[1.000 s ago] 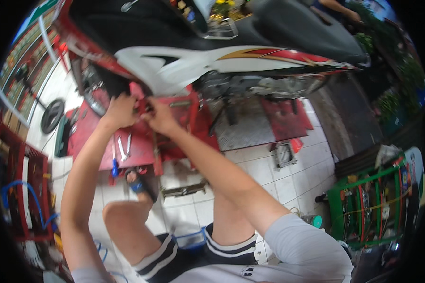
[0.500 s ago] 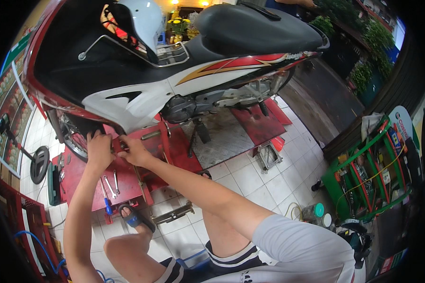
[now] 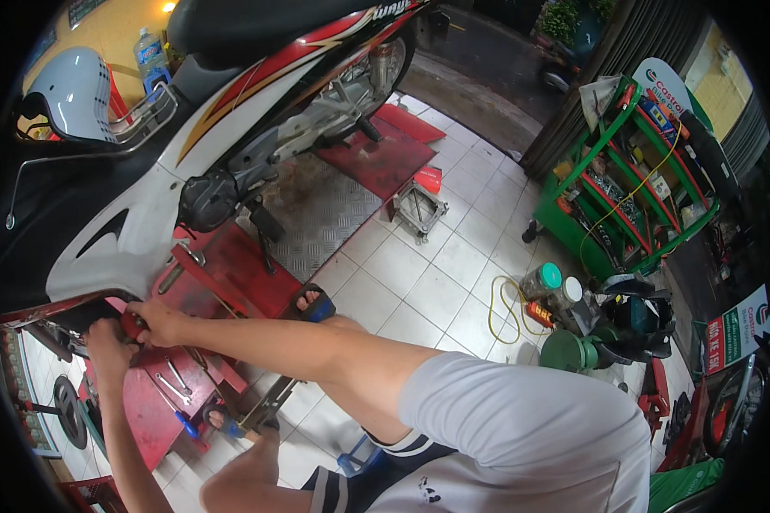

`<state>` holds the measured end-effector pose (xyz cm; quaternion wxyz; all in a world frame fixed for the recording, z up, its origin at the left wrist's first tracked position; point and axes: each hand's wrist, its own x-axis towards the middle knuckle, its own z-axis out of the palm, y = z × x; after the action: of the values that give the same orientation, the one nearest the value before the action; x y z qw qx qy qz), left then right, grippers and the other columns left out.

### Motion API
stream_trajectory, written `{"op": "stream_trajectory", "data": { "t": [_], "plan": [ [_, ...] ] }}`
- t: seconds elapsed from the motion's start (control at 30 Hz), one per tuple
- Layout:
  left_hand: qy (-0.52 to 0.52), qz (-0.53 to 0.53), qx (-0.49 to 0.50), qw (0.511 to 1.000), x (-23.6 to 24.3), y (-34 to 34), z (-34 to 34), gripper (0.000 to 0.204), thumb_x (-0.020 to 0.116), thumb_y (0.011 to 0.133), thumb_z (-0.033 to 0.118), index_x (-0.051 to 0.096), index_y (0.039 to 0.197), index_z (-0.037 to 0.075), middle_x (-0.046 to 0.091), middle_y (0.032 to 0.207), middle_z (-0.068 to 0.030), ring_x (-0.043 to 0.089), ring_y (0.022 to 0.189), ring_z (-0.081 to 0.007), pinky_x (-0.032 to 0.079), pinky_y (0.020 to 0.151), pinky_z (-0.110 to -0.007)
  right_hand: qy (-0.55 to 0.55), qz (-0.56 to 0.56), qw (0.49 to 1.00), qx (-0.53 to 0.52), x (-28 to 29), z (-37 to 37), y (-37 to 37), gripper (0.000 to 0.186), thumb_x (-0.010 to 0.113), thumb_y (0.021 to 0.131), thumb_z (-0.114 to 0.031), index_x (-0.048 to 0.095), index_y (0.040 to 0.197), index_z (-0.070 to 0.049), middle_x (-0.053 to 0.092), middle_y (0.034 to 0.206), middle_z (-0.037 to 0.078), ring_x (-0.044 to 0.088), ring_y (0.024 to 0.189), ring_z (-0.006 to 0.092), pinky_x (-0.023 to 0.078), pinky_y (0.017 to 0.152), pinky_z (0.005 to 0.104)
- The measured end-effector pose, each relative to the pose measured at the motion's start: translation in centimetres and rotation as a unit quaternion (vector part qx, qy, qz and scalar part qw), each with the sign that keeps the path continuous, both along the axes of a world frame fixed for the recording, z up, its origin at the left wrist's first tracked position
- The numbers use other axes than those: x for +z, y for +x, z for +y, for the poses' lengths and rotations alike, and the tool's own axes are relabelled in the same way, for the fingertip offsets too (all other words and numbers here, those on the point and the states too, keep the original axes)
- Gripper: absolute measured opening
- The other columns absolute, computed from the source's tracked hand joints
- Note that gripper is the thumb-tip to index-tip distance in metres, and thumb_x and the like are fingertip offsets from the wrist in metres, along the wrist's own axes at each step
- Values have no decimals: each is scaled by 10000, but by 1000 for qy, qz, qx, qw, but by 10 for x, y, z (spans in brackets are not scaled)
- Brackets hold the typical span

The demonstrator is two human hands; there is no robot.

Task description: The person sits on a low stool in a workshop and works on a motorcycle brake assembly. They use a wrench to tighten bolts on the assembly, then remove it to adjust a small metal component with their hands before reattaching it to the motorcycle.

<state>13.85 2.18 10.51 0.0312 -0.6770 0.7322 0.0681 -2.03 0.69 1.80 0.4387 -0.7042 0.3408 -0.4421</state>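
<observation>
Red piece (image 3: 132, 324) | in right hand (image 3: 162, 323), beneath motorbike (image 3: 141, 205) front | fingers (image 3: 146, 311) curled round it; left hand (image 3: 107, 346) bent alongside, hold unclear | motorbike farther left in view than earlier

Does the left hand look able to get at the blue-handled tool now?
Probably yes: the blue-handled tool lies uncovered on the red platform, near the left hand, and nothing appears to block the way.

A pale grey short-sleeved shirt (image 3: 530, 419) bearing a small dark print (image 3: 429, 491) tops black shorts (image 3: 368, 491) with white-striped hems (image 3: 327, 492), above blue-strapped sandals (image 3: 320, 308).
</observation>
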Motion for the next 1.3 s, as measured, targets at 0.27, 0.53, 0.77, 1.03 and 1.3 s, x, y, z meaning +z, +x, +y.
{"op": "stream_trajectory", "data": {
  "t": [0.27,0.53,0.77,1.03,1.3],
  "plan": [
    [-142,24,-134,980,-47,37,-32,338,767,723,301,611,817,16,608,823,-235,579,833,-434,432,754,-537,-74,72,993,-52,-9,-13,0,410,755,711,-226,636,1062,-49,684,950,216,670,934,377,523,808,467],
    [-116,19,-85,989,-13,29,0,206,698,699,177,702,869,62,684,851,-178,645,914,-366,472,841,-486,-81,73,994,-19,-1,-11,11,548,795,729,-183,591,1207,-9,677,1036,235,660,976,389,523,856,433],
    [-56,67,-53,995,-11,34,2,288,805,624,163,697,864,45,704,932,-159,657,947,-345,485,824,-440,-49,63,997,10,4,-4,11,525,772,773,-159,573,1233,-2,679,1054,238,662,999,378,522,867,419],
    [-94,79,-76,990,-18,33,1,276,774,654,137,690,893,28,710,952,-163,665,938,-345,477,852,-472,-41,103,994,-9,8,-3,8,536,760,795,-158,552,1253,27,670,1134,214,675,1027,321,537,897,370],
    [-137,23,-74,988,-15,21,6,283,773,650,179,701,885,38,695,916,-119,623,964,-346,447,913,-472,-32,85,995,-29,10,0,7,498,774,785,-159,578,1209,11,683,1064,231,667,1002,366,520,890,410]
  ]
}}
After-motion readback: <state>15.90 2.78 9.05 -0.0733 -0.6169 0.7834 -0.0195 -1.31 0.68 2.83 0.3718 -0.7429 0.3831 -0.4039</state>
